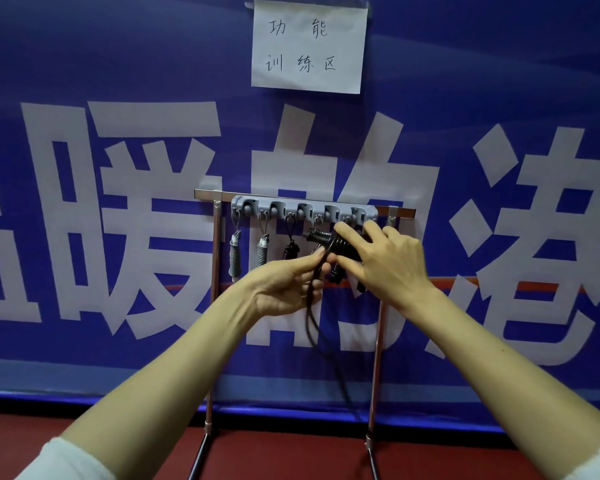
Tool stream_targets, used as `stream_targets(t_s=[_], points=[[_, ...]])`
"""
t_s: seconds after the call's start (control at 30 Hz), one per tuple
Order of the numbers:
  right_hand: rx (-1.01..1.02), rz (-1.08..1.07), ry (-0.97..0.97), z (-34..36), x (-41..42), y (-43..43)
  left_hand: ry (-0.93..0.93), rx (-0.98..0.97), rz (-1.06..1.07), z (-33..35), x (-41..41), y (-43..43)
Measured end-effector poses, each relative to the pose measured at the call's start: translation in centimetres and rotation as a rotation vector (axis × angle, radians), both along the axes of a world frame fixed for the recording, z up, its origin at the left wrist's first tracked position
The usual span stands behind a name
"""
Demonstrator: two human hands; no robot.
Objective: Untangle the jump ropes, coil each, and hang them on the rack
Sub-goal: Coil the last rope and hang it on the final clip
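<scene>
**Rack** (381,327): metal frame on the red floor (291,455), standing against a blue banner (118,64). A grey hook strip (303,210) is fixed across its top bar.

**Hung stock:** first grey jump rope (234,261) and second grey jump rope (261,252), both coiled, on the two leftmost hooks. Hung black rope (289,251), coiled, on the third hook.

**Black jump rope** (340,244): in front of the right half of the hook strip, just below it, held between both hands. Its ribbed handles are bundled together. The loose cord (314,327) trails down between the rack's legs.

**Left hand** (291,285): grip narrow, thumb and fingers pinching the cord just under the bundle.

**Right hand** (392,265): grip holding the handle bundle, fingers curled over it from the right, thumb beneath.

**Further dark bundle** (335,273): partly visible below the hands; its hook is hidden.

**Paper sign** (309,46): taped to the banner above the rack, with handwritten characters.
</scene>
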State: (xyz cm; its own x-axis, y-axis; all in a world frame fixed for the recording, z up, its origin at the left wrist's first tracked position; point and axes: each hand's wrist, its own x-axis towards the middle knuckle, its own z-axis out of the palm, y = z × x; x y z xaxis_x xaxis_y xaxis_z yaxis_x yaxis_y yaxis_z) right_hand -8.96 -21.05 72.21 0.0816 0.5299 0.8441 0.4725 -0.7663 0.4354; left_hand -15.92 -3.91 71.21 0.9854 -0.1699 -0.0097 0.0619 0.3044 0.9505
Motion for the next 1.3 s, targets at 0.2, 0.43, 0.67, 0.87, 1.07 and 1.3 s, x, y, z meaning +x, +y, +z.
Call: stream_targets(t_s=[0.2, 0.43, 0.67, 0.87, 1.07, 1.3], points=[[0.051, 0.046, 0.258, 0.8, -2.0, -1.0, -0.113, 0.110, 0.051, -0.1, -0.6, -0.4], [0.257, 0.338, 0.849, 1.0, -4.1, -1.6, -0.308, 0.192, 0.081, -0.1, -0.9, -1.0], [0.538, 0.696, 1.465, 0.9, -3.9, 0.0, -0.580, 0.246, 0.272, 0.1, -1.2, -1.8], [0.471, 0.556, 1.285, 0.7, -3.2, 0.4, -0.591, 0.181, 0.332, -0.5, -0.8, -2.6], [0.485, 0.672, 1.203, -0.3, -2.5, 0.3, -0.411, 0.086, 0.071, -0.6, -0.7, -1.9], [0.435, 0.716, 1.230, -0.1, -1.4, -0.1, -0.062, 0.026, -0.310, -1.1, -1.1, 0.9]])
